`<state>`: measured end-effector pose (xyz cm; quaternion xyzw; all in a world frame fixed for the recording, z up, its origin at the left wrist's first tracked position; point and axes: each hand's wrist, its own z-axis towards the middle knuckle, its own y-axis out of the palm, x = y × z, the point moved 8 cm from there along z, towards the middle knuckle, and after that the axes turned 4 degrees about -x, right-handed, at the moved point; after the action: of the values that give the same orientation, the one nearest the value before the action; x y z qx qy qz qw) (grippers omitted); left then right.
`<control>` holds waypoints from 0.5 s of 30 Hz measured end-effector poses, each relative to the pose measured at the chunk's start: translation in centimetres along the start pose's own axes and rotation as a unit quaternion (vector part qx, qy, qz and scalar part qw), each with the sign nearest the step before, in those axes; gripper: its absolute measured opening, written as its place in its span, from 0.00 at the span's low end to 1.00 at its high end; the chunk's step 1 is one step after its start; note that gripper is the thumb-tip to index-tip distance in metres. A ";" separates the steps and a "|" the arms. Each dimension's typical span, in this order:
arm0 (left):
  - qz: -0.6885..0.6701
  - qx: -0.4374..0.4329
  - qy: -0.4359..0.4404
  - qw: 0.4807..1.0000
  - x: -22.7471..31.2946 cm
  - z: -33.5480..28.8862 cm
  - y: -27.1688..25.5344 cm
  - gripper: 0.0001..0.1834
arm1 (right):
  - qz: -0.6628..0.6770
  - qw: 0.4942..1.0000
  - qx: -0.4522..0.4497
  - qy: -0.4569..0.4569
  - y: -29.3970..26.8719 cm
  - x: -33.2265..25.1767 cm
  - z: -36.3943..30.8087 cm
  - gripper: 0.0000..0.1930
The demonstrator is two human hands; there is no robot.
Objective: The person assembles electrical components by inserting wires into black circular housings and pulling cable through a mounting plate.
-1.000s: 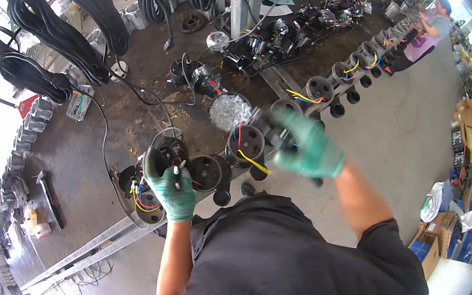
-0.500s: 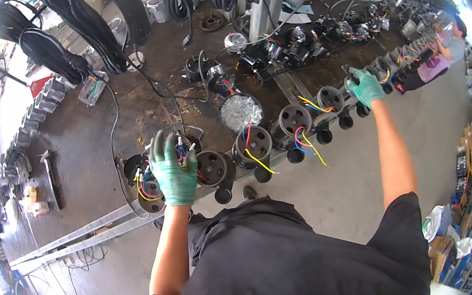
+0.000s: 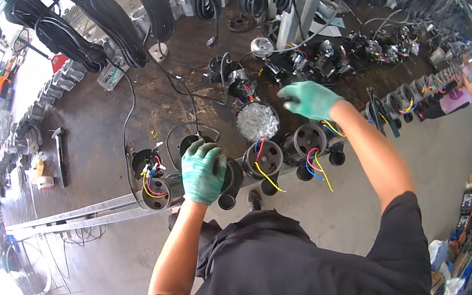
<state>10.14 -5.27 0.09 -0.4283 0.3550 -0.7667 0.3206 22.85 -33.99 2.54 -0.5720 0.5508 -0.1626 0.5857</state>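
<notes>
My left hand (image 3: 203, 173), in a green-and-white glove, bends its fingers down over a black round motor housing at the bench's front edge. The glove covers what is between the fingers. Just behind it is a dark round part (image 3: 194, 143) with a cable running from it. To its left is another housing (image 3: 156, 193) with yellow, red and white-tipped wires. My gloved right hand (image 3: 312, 100) is over the bench with its fingers stretched leftward, holding nothing I can see. Nearest it are a round tub of clear, crinkled material (image 3: 257, 121) and a housing with coloured wires (image 3: 309, 139).
More housings (image 3: 401, 99) line the front edge to the right; a dark tool (image 3: 377, 111) stands among them. Wired motor parts (image 3: 320, 62) lie behind. Black cable bundles (image 3: 55, 43) hang overhead by a metal post (image 3: 307, 1). A hammer (image 3: 60, 154) lies left; another person (image 3: 471, 81) is far right.
My right hand has left the housings at the right and swung leftward over the bench, away from a dark tool. My left hand has shifted slightly right, its fingers now more curled. The view has shifted.
</notes>
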 end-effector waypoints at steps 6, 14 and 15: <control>-0.009 0.007 -0.018 1.000 -0.8 -0.3 0.1 0.08 | -0.263 0.938 -0.226 0.022 11.0 5.1 11.9 0.17; -0.045 0.010 -0.045 0.998 -1.0 -0.3 -0.5 0.08 | -0.354 0.884 -0.304 0.041 15.6 10.5 13.0 0.14; -0.049 0.016 -0.050 0.997 -1.0 -0.4 -0.6 0.08 | -0.341 0.884 -0.302 0.101 14.0 10.7 12.0 0.16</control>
<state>10.11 -4.08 0.04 -0.4780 0.3045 -0.7647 0.3067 30.34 -32.79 -17.39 -0.8542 0.4003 -0.2354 0.2339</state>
